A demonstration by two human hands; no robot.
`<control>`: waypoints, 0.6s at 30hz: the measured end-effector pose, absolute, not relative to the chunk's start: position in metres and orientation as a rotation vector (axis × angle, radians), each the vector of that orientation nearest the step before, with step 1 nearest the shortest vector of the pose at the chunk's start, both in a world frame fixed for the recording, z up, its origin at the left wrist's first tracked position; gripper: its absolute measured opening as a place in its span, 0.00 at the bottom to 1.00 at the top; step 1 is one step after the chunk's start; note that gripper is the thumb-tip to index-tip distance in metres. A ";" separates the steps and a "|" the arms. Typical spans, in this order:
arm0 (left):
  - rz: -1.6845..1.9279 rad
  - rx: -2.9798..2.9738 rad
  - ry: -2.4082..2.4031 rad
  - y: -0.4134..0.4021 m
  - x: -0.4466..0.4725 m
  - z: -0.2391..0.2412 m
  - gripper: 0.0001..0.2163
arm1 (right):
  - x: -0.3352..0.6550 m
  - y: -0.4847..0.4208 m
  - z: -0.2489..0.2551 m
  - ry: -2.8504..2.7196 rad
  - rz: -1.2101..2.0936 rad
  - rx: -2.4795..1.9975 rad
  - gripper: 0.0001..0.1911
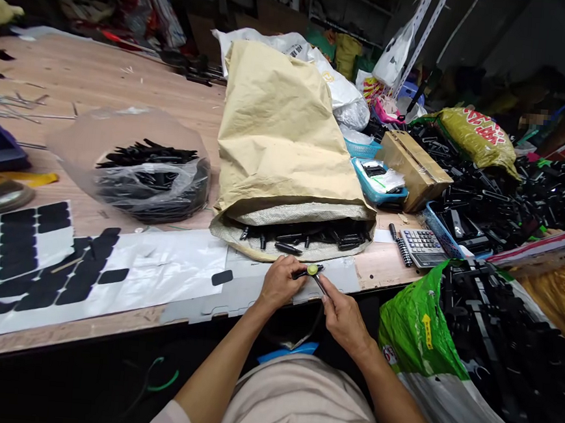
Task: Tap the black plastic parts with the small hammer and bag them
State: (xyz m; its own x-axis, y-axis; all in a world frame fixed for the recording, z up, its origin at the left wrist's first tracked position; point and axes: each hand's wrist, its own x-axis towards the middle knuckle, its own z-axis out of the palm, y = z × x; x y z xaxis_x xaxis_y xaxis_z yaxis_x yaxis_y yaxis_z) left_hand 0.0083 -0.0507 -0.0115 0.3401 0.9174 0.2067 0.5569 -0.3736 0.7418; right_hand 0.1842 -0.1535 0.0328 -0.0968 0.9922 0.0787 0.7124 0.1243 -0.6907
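My left hand [279, 282] is closed around a small black plastic part with a yellow-green round piece [312, 270] at its tip. My right hand [341, 315] pinches the same part from the right, fingers pressed on a thin dark end. Both hands meet at the table's front edge, just in front of a tan paper sack [287, 147] lying open, with several black plastic parts [310, 234] spilling from its mouth.
A clear bag of black parts [151, 178] lies left of the sack. White sheets with black adhesive pads [29, 250] cover the left front. A calculator [423, 245], blue baskets [377, 186], a cardboard box [415, 170] and a green sack of black parts [471, 357] crowd the right.
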 end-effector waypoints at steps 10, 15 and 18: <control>0.873 2.072 1.289 -0.050 0.008 -0.017 0.08 | 0.193 -0.151 0.040 -1.774 0.650 -1.693 0.26; 0.871 2.076 1.297 -0.052 0.008 -0.018 0.09 | 0.202 -0.152 0.035 -1.716 0.645 -1.724 0.26; 0.874 2.070 1.309 -0.051 0.008 -0.019 0.09 | 0.215 -0.154 0.029 -1.664 0.593 -1.768 0.27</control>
